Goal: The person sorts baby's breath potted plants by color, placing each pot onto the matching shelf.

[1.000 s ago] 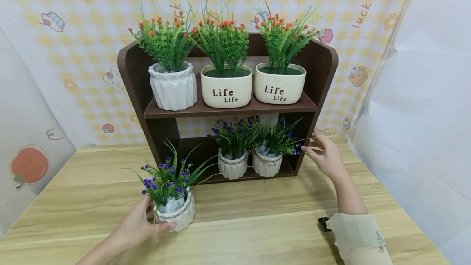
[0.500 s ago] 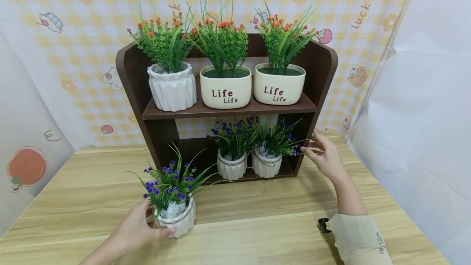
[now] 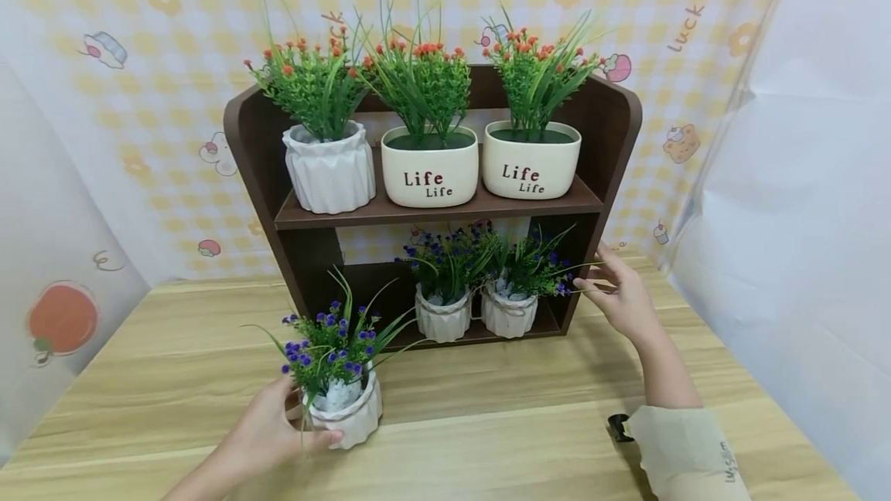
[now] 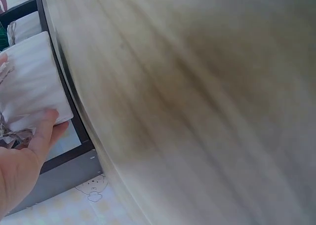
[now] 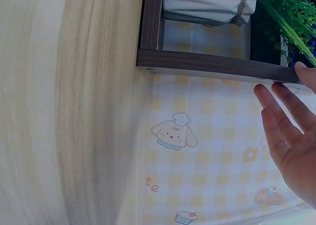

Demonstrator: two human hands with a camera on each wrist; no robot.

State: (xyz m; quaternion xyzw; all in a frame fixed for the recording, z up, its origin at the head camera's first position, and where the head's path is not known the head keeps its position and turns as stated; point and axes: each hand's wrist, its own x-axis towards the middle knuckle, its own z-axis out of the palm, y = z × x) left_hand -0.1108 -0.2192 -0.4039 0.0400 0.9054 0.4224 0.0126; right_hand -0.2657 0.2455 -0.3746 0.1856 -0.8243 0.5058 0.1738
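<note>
In the head view my left hand (image 3: 267,425) grips a white ribbed pot (image 3: 360,414) of purple flowers by its left side, thumb across the front. That potted plant is in front of the lower left part of a dark brown two-tier shelf (image 3: 438,215). Seen from the left wrist, a finger lies against the base end of the white pot (image 4: 34,84). My right hand (image 3: 623,300) is at the shelf's right side panel. The right wrist view shows its thumb at the panel's (image 5: 212,64) front edge, with loosely extended fingers (image 5: 284,94) along the outer face.
Two white pots of purple flowers (image 3: 444,319) stand on the lower tier, toward the right. Above them is a row of red-flowered plants: one ribbed white pot (image 3: 330,172) and two cream "Life" planters (image 3: 430,176). A checked cloth (image 3: 174,176) hangs behind the wood-grain table (image 3: 487,424).
My left hand and its potted plant have shifted slightly right and toward me. The right hand stays at the shelf's side, and the shelf's plants keep their places.
</note>
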